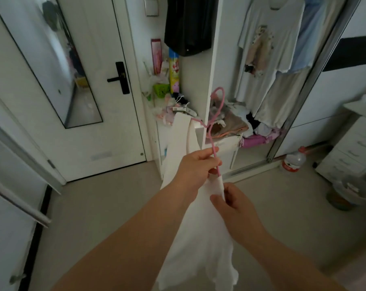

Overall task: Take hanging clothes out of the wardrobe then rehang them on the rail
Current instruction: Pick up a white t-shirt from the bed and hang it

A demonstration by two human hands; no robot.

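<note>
White panels frame the wardrobe [211, 59], whose sliding door is drawn aside so that the hanging section is exposed. Several garments are seen there on the upper rail, among them a pale printed T-shirt [268, 49] and a light blue garment [312, 38] just beside it, so most of the clothes are judged not yet taken out. Below them, a heap of loose clothing [259, 128] is piled along the bottom shelf up to its front edge.

One white garment [198, 238] is held out in front of the wardrobe, well clear of the rail, and is partly threaded on a pink hanger [214, 122]. Only the taking-out step is judged done for this piece; rehanging is left. The left hand [195, 171] is closed round the hanger's lower arm, and the right hand [234, 204] pinches the fabric at the hanger's tip, as if a shoulder were being seated.

Open floor is seen between the person and the wardrobe's bottom track. The way up to the rail is bounded by the upright white divider on the left and the metal door edge [316, 80] on the right. A water bottle [293, 162] stands near the track's right end.
</note>
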